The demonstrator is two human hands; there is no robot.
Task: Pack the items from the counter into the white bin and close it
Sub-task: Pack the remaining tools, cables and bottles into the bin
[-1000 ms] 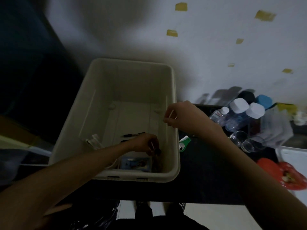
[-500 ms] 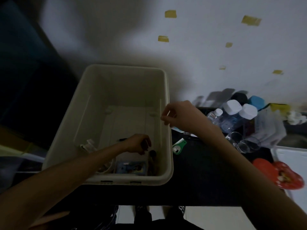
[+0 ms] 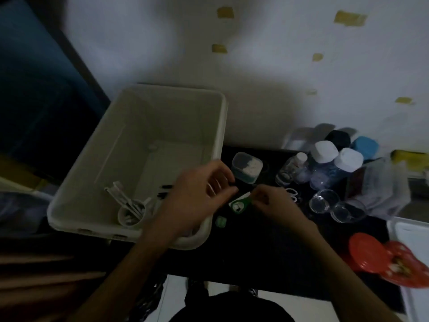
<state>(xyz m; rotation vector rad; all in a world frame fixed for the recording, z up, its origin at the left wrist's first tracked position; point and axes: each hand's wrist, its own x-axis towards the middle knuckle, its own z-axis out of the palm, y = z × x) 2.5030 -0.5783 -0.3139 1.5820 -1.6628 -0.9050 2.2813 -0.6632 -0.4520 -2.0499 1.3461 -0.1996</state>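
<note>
Open rectangular white plastic bin [image 3: 216,126] standing at centre left of the frame on the dark bench [image 3: 267,247], lid nowhere in view, so closing judged a long way off. Already inside, toward its lower left corner: a small round white cup [image 3: 130,216] with pale sticks leaning out of it, plus some thin black pens [image 3: 166,190] partly hidden behind the left hand [image 3: 192,201]. That hand raised over the bin's right rim, fingers half curled and loosely spread, grip wide and apparently empty (blur makes this uncertain). Right hand [image 3: 276,205] low on the bench just right of the bin, fingertips pinched at the edge of a small flat green-and-white plastic item [image 3: 240,203], probably to lift it; whether the grip has truly closed on it cannot be told. Waiting further right, presumably for later trips: a clear lidded tub of white pieces [image 3: 247,167], tall clear bottles with white caps [image 3: 325,163], two clear glass cups [image 3: 329,203], a red heart-shaped plastic box [image 3: 380,259] at lower right.
</note>
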